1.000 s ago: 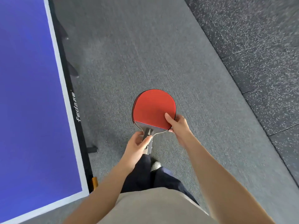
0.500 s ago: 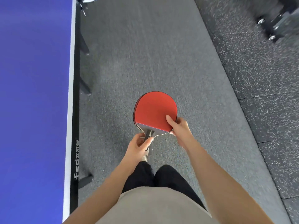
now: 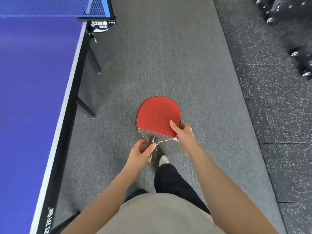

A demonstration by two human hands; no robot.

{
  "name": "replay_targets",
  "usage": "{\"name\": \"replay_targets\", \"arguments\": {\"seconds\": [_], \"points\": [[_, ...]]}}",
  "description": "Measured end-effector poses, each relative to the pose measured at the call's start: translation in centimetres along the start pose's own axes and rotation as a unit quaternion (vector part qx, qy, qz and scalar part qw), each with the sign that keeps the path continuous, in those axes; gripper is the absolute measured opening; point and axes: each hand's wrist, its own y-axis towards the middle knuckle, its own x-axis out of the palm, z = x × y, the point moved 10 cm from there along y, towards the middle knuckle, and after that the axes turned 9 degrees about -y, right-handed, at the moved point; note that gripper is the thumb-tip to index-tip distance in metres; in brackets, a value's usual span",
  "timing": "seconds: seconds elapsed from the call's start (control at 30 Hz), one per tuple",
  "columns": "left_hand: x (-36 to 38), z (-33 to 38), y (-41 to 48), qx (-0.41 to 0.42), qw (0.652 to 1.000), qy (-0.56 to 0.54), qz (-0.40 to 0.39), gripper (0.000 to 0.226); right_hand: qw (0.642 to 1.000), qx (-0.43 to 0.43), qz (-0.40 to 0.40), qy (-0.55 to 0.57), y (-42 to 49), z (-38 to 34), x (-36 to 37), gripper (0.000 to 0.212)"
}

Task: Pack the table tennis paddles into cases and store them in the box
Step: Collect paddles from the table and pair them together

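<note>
Walking onward has brought the net (image 3: pixel 50 7) of the table tennis table (image 3: pixel 33 98) into view. Right of the table, over grey carpet (image 3: pixel 168 56), the left hand (image 3: pixel 141 155) pinches the handle of the paddles (image 3: pixel 157 115), seemingly two stacked. The right hand (image 3: pixel 184 135) grips the blade edge, thumb on the rubber. This looks like the carrying step. No case or box is in sight, so reaching one likely comes next.
</note>
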Motion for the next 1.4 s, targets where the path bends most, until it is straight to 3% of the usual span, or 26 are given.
{"name": "replay_targets", "arguments": {"seconds": [0.13, 0.27, 0.6, 0.83, 1.0, 1.3, 1.4], "points": [[2.7, 4.6, 4.9, 0.014, 1.0, -0.005, 0.017, 0.014, 1.0, -0.007, -0.019, -0.009, 5.4, -5.2, -2.0, 0.055], [4.4, 8.0, 9.4, 0.009, 1.0, -0.017, 0.023, 0.049, 0.999, -0.016, -0.028, -0.017, 9.9, -9.8, -2.7, 0.06], [3.9, 17.4, 23.1, 0.01, 0.999, -0.039, 0.014, 0.066, 0.999, -0.017, -0.027, -0.017, 22.5, -20.3, -0.7, 0.056], [1.7, 25.5, 33.1, 0.013, 0.999, -0.029, 0.002, 0.046, 1.0, -0.016, -0.01, -0.014, 31.1, -28.8, 2.3, 0.053], [0.4, 30.3, 37.6, 0.021, 0.999, -0.024, 0.017, 0.046, 1.0, -0.021, -0.015, -0.017, 35.6, -34.0, 4.2, 0.053], [-0.5, 37.3, 47.5, 0.007, 0.998, -0.041, 0.054, 0.024, 0.998, -0.028, -0.042, -0.048, 46.0, -42.6, 7.1, 0.057], [-0.3, 40.7, 51.8, 0.013, 0.996, -0.056, 0.072, 0.034, 0.996, -0.029, -0.059, -0.056, 50.7, -46.4, 7.8, 0.059]]}}
